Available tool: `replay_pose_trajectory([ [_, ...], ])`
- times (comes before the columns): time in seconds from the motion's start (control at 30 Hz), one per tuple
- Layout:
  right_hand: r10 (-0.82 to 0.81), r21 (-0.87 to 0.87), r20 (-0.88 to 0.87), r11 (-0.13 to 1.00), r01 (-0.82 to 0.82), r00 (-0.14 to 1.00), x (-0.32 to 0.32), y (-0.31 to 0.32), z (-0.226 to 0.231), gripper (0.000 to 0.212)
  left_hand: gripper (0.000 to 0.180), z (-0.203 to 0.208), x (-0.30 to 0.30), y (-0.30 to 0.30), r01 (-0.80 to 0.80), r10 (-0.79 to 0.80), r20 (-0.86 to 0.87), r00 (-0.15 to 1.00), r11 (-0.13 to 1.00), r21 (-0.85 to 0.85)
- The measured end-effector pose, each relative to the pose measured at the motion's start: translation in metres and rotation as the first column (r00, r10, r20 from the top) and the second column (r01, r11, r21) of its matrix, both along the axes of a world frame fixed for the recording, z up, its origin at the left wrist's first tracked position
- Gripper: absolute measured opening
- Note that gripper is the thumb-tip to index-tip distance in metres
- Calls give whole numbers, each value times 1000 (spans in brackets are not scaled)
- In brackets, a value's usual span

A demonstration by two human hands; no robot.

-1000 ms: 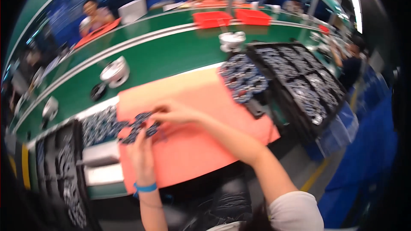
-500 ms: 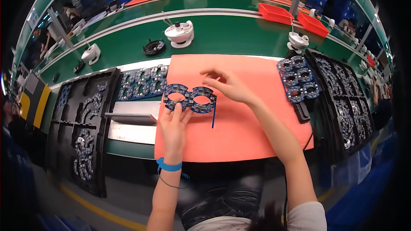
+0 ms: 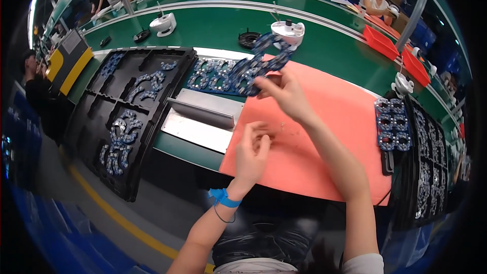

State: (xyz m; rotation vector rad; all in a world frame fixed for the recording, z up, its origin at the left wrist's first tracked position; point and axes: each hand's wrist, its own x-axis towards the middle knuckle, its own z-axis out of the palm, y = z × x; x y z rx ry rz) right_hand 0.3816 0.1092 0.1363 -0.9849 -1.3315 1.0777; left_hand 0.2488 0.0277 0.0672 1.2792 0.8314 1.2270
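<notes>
A blue circuit board panel [image 3: 278, 62] with two ring-shaped openings is raised and tilted above the far left corner of the orange mat [image 3: 324, 132], smeared by motion. My right hand [image 3: 284, 89] pinches its near edge. Behind and below it, more blue ring boards [image 3: 205, 75] lie in a flat array, partly covered by the raised panel. My left hand [image 3: 252, 149] hovers over the mat's left part, its fingers loosely curled and apart, slightly blurred, with nothing visible in them. Around that wrist is a blue strap. Left of this hand lies a metal angle plate [image 3: 203, 114].
A black compartment tray [image 3: 96, 114] with curved board pieces stands at left. On the right are a stack of ring boards [image 3: 393, 124] and another black tray [image 3: 413, 172]. White round devices [image 3: 288, 33] and red bins [image 3: 380, 42] sit farther back; people work across the bench.
My right hand has taken the panel and carried it left and away from me. My left hand has let go of it. The view has turned left.
</notes>
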Motion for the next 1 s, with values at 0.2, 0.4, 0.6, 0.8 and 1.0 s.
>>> replay_pose_trajectory([
  [0.2,-64,257,413,965,-49,908,-42,-6,-12,23,27,-7,1,-1,82,70,-419,905,939,334],
  [0.4,-140,400,528,911,-100,838,-54,0,-18,27,28,-8,-1,0,125,50,-490,870,940,318],
  [0.6,-117,300,677,945,-128,726,-55,5,-7,28,27,-6,-1,1,129,1,-423,906,952,279],
  [0.8,11,168,418,982,-89,909,-41,25,-28,28,21,-9,4,0,106,71,-438,896,924,368],
  [1.0,82,-336,-212,930,-151,974,-34,29,-21,25,13,-2,3,-2,-9,41,-157,987,980,201],
])
